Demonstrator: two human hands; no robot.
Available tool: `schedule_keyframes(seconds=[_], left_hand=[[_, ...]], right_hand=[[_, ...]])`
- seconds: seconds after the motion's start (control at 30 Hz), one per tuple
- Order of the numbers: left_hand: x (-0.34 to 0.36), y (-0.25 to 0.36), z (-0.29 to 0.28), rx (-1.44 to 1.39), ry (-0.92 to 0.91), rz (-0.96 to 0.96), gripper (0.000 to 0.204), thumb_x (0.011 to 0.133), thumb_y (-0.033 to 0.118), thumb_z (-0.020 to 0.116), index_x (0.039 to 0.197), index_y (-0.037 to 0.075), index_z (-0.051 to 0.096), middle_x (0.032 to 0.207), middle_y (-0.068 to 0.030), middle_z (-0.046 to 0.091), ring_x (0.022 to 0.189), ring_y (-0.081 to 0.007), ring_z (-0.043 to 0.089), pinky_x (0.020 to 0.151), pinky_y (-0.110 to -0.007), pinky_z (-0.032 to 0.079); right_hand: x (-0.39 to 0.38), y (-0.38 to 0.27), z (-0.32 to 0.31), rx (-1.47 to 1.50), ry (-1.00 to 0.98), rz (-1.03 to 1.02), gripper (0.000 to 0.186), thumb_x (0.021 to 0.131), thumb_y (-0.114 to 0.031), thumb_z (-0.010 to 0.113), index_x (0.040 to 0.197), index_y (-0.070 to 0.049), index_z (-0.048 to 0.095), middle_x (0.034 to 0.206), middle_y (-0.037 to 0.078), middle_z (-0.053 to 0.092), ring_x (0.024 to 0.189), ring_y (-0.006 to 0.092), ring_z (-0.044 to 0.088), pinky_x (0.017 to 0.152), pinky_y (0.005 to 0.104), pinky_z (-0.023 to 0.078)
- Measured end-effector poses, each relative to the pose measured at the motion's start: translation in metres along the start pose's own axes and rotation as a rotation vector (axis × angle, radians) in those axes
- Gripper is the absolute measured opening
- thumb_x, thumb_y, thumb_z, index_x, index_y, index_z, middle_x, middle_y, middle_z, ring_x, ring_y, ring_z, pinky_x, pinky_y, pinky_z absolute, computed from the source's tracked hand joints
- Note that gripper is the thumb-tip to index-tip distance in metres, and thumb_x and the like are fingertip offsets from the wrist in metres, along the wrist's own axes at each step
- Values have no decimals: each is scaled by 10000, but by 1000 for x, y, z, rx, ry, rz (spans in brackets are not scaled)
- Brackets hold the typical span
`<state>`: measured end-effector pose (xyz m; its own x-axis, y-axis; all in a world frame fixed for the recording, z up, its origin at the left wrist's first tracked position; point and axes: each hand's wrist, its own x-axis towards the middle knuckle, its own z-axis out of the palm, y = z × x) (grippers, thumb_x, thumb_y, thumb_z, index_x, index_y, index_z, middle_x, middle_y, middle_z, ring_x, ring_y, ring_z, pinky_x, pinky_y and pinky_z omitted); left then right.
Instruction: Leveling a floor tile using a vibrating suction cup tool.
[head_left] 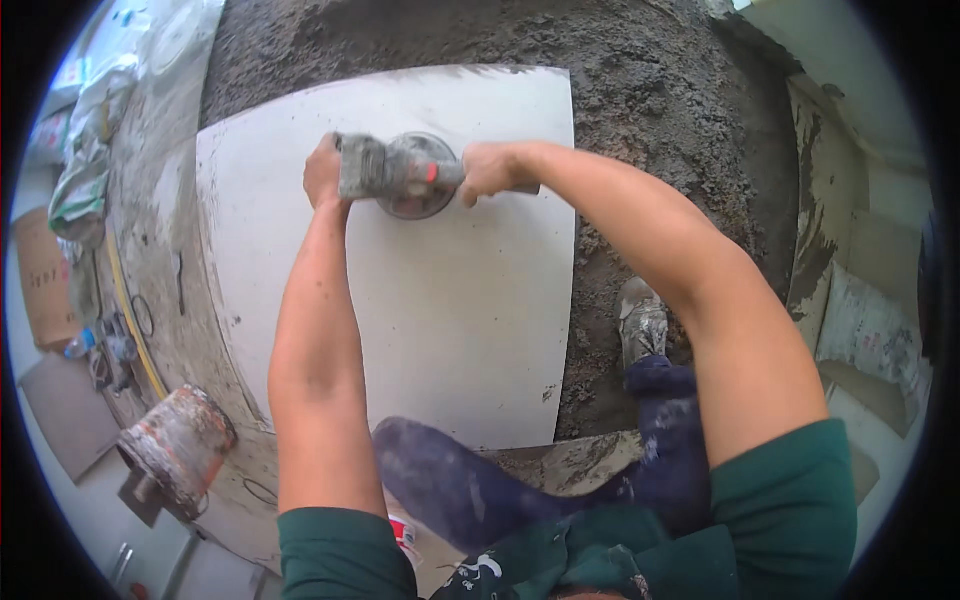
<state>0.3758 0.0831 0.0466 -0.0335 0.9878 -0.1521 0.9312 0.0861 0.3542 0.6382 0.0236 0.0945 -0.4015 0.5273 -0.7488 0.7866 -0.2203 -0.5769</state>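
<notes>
A large white tile (450, 330) lies on a bed of dark wet mortar. On its far half rests a grey hand-held tile vibrator (405, 170) with a round pad and a small red mark. My right hand (490, 170) is closed around the handle at the tool's right end. At the left end, my left hand (322, 172) grips the blocky body, its fingers partly hidden behind it. Both arms reach forward over the tile.
Rough mortar (650, 110) spreads beyond and right of the tile. My shoe (643, 320) stands on it. At left are a mortar-smeared bucket (180, 440), a yellow hose (130, 310), plastic bags (85, 170) and a cardboard box (45, 275). A crumpled sack (870, 330) lies at right.
</notes>
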Motion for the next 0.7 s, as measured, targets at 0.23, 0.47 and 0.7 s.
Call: schedule_keyframes(seconds=[0.23, 0.47, 0.7], left_hand=[[-12, 3, -20, -121, -16, -99, 234, 817, 314, 721, 953, 126, 702, 839, -122, 729, 792, -294, 719, 725, -401, 553], [-8, -8, -8, -122, -6, -107, 233, 755, 285, 720, 941, 145, 718, 845, -86, 726, 753, -281, 705, 688, -403, 561], [-12, -7, -8, -78, -37, -51, 175, 786, 245, 690, 934, 151, 689, 870, -69, 697, 745, -286, 686, 659, -421, 554]], right_hand=[[-11, -23, -4, -173, 43, 7, 735, 808, -663, 682, 928, 61, 730, 1034, 243, 722, 1002, 381, 692, 888, 455, 546], [-12, -33, -23, -58, -102, 96, 943, 896, -805, 415, 913, 85, 726, 1006, 276, 713, 997, 403, 688, 908, 472, 531], [-13, -38, -28, -120, -110, 123, 876, 913, -773, 413, 990, 43, 721, 993, 246, 718, 991, 394, 686, 903, 470, 533]])
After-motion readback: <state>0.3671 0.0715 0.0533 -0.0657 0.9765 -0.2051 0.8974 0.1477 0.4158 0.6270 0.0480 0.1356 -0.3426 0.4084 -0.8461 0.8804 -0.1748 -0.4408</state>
